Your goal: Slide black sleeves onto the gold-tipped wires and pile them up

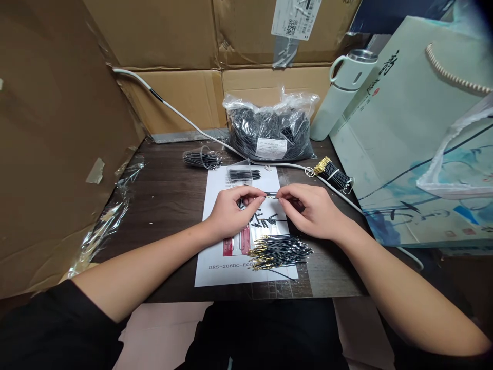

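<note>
My left hand (234, 211) and my right hand (311, 209) are close together above a printed white sheet (215, 257). Both have thumb and forefinger pinched, with a thin black wire (271, 195) spanning the gap between the fingertips. Its ends are hidden by the fingers. Below the hands lie several short black tube pieces (265, 222), scattered on the sheet. Nearer to me is a loose pile of black wires with gold tips (283, 251). Just behind my hands stands a small clear box (244, 174) with black wires in it.
Farther back are a bundle of black wires (203, 159), a gold-tipped wire bundle (334, 173) and a large clear bag of black pieces (271, 128). A white cable (185, 119) crosses the table. A pale bottle (339, 95) and paper bag (416, 128) stand right; cardboard (54, 128) walls the left.
</note>
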`<state>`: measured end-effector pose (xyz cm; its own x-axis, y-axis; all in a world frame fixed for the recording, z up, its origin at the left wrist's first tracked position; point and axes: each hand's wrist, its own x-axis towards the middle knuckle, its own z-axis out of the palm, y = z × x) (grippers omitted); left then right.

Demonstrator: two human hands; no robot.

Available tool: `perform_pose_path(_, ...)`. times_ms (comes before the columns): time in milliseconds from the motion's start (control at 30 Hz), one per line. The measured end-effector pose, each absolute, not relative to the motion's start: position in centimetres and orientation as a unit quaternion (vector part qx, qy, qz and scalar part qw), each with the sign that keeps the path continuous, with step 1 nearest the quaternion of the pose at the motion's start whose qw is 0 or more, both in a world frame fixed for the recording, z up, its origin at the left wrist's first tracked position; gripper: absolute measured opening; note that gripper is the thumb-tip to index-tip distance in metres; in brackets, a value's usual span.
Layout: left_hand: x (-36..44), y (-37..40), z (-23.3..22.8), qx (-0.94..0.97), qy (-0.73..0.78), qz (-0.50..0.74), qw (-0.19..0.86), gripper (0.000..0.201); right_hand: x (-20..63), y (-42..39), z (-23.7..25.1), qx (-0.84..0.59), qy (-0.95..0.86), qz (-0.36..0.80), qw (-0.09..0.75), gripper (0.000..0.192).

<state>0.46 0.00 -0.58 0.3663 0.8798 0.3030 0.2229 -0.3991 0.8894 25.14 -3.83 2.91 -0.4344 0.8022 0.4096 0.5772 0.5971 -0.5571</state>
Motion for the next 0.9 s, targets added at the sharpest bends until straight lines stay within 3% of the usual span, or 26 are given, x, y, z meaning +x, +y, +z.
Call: perform_pose_path(900, 0.37, -0.11, -0.23, 0.779, 0.324, 0.396, 0.363, 0.009, 24.61, -3.83, 2.42, -0.382, -0.838, 0.158, 0.355, 0.012)
